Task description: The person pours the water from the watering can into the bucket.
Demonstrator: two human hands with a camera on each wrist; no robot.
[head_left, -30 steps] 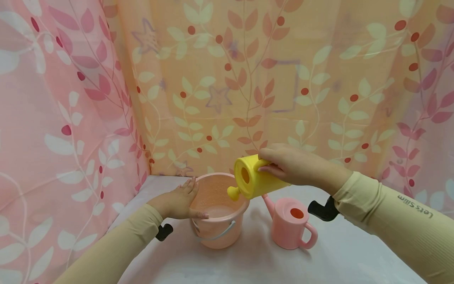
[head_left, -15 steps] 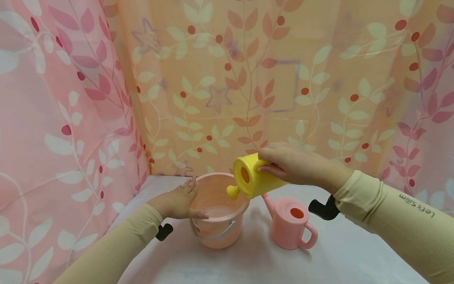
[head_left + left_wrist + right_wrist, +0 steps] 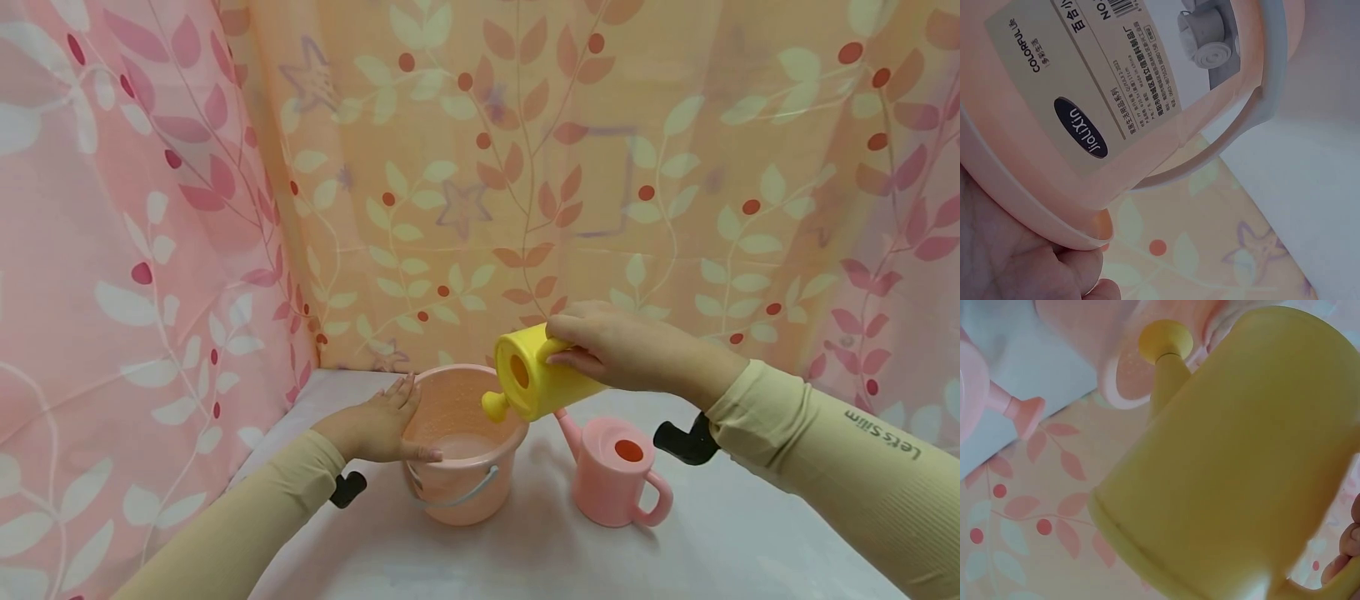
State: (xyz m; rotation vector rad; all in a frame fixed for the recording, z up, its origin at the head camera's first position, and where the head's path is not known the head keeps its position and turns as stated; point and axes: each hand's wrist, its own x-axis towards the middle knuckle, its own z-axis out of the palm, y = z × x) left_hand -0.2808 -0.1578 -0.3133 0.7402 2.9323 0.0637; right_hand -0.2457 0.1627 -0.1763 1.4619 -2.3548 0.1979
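My right hand (image 3: 600, 343) grips the handle of a yellow watering can (image 3: 558, 383), tipped toward the left. Its spout, with a round yellow head (image 3: 494, 407), points down over the mouth of a pale pink bucket (image 3: 468, 492). On the bucket's left rim rests my left hand (image 3: 378, 423), fingers straight along the side and thumb at the front. A printed label (image 3: 1094, 69) shows on the bucket's wall in the left wrist view. The right wrist view shows the yellow can's body from close by, with curled fingers (image 3: 1350, 540) at its handle.
A pink watering can (image 3: 611, 483) stands on the white table surface (image 3: 720, 542) right of the bucket, its spout pointing left, below the yellow can. The bucket's grey handle (image 3: 461, 496) hangs down in front. Flowered curtains (image 3: 465, 167) enclose the back and sides.
Hardly anything differs. The yellow watering can shifts very slightly in the right hand's grip, still tipped over the bucket; the left hand stays on the rim.
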